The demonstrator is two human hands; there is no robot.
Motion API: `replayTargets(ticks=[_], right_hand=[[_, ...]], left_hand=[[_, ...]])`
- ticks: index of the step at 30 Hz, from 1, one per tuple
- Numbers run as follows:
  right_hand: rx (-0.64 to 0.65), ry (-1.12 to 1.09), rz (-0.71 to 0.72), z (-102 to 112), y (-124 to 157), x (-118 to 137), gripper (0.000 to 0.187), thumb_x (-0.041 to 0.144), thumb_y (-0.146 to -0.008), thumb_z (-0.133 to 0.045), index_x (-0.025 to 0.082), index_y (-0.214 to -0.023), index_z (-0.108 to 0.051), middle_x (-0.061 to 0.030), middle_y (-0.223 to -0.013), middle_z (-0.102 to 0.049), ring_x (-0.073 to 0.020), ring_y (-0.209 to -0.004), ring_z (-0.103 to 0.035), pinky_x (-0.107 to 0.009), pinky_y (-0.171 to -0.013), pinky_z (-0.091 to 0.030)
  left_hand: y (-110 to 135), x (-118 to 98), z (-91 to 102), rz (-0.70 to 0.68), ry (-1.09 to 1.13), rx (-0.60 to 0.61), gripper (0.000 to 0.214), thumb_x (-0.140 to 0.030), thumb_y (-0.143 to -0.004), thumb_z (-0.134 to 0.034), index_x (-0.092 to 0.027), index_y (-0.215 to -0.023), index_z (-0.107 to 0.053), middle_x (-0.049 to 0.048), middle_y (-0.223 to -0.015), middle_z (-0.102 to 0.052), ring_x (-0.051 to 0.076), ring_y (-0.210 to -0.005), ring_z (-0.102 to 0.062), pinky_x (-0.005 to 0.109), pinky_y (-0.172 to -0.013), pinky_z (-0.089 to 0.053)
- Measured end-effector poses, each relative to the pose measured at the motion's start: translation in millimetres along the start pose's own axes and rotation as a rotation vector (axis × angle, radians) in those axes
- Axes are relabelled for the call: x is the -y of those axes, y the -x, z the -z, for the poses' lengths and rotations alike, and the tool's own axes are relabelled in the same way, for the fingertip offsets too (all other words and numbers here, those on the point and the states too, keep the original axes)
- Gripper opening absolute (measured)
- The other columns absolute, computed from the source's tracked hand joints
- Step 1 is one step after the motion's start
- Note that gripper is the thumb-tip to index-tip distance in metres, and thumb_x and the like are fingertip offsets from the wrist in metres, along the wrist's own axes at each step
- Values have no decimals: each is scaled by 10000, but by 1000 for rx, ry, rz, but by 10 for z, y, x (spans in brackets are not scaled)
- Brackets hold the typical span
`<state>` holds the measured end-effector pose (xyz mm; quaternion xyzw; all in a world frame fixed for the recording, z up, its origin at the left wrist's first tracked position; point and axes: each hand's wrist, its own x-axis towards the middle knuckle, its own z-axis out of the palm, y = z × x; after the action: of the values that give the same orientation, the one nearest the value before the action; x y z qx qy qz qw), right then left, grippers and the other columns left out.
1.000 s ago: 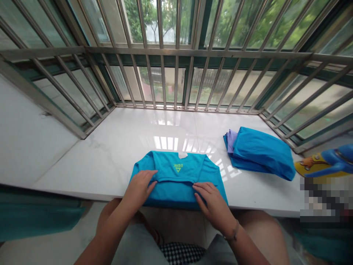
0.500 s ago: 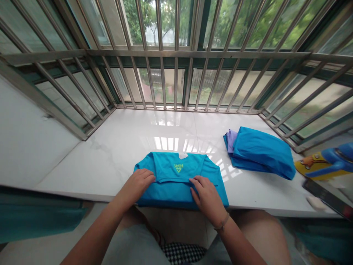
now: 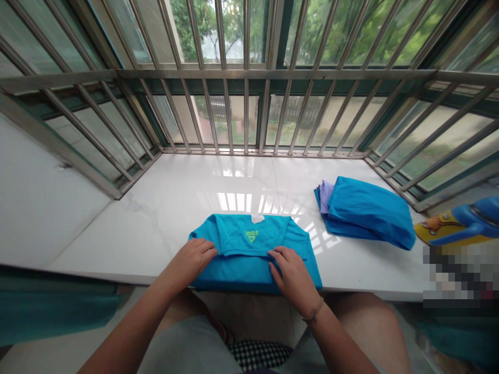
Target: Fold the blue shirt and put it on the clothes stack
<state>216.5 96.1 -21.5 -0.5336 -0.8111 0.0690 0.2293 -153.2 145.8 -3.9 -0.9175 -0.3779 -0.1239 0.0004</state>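
Observation:
A turquoise shirt (image 3: 255,249) with a small yellow-green logo lies partly folded at the near edge of the white marble sill (image 3: 163,208). My left hand (image 3: 193,259) rests on the shirt's left side, fingers curled and pinching the folded edge. My right hand (image 3: 290,272) sits on the right side, fingertips pinching the same fold. Both hands are closed on the cloth.
A pile of folded turquoise and lilac clothes (image 3: 366,213) lies on the sill to the right. A blue and yellow object (image 3: 460,226) sits at the far right. Metal window bars (image 3: 245,104) fence the sill's back and sides. Teal fabric (image 3: 54,311) hangs lower left.
Both hands have slid slightly along the folded edge of the shirt and curled tighter on it. The shirt stays where it was.

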Motion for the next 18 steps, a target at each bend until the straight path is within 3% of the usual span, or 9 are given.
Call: replayTargets(ticks=[5, 10, 18], right_hand=[[-8, -12, -2, -15, 6, -2, 301, 260, -1063, -616, 221, -1343, -716, -149, -1299, -722, -319, -1160, -683, -503, -973, -603], [-1, -4, 3, -42, 10, 0, 300, 259, -1067, -618, 205, -1348, -708, -148, -1300, -721, -322, -1164, -672, -513, -976, -593], [-7, 45, 7, -48, -49, -38, 259, 243, -1060, -620, 227, -1306, -701, -125, -1254, -736, -309, -1101, -677, -470, -924, -581]], left_hand=[[89, -15, 60, -9, 24, 29, 207, -156, -1043, -629, -276, -1128, -774, 72, -1182, -770, 261, -1065, -686, 408, -933, -511], [86, -48, 34, 39, 94, 77, 157, -305, -1079, -638, -256, -1103, -786, 80, -1249, -772, 262, -1113, -710, 403, -980, -531], [-114, -153, -88, -10, 84, -42, 295, -367, -1057, -692, -269, -1332, -741, 115, -1322, -750, 303, -1176, -710, 459, -1004, -559]])
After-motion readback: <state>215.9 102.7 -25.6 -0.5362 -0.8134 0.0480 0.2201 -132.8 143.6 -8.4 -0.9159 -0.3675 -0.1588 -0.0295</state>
